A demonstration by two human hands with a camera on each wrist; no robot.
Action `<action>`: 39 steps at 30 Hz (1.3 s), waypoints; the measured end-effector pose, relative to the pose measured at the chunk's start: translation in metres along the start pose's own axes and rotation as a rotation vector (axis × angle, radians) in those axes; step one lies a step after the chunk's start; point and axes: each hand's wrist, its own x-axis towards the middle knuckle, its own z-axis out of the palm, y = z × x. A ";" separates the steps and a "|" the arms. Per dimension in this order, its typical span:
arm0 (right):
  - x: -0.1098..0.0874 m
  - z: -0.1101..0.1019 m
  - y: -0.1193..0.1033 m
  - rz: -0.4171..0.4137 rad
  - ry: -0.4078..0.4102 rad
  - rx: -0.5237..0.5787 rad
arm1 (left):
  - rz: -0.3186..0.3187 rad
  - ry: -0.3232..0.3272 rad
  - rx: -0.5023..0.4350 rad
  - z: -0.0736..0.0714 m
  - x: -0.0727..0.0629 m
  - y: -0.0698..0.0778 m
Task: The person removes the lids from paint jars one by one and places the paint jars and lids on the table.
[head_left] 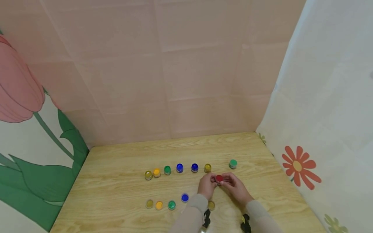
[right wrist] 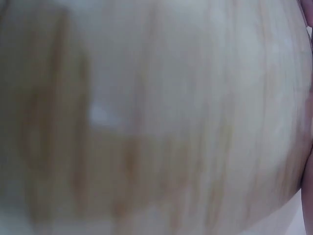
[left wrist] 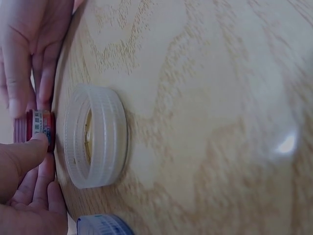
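Note:
My left hand [head_left: 206, 186] and right hand [head_left: 236, 188] meet over the table around a small red paint jar [head_left: 219, 179]. In the left wrist view the jar [left wrist: 40, 125] has a labelled body and a ribbed, translucent pinkish lid on top. The left thumb presses on the label, with that hand's fingers behind it. The right hand [left wrist: 32, 44] pinches the jar at its lid. Near the left wrist lies a translucent ribbed lid [left wrist: 108, 137] with a gold-brown inside. The right wrist view holds mostly blurred tabletop, with a sliver of skin at its right edge.
A back row holds gold [head_left: 148, 175], orange [head_left: 157, 172], green [head_left: 167, 170] and blue jars [head_left: 179, 167]; a green jar [head_left: 233, 163] stands apart at right. In front lie flat lids, among them yellow [head_left: 159, 205], green [head_left: 172, 205] and blue [head_left: 185, 197]. Cloth hangs around the table.

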 end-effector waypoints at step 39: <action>0.000 0.001 -0.003 -0.039 -0.020 0.065 | -0.010 -0.001 0.001 0.002 0.000 -0.004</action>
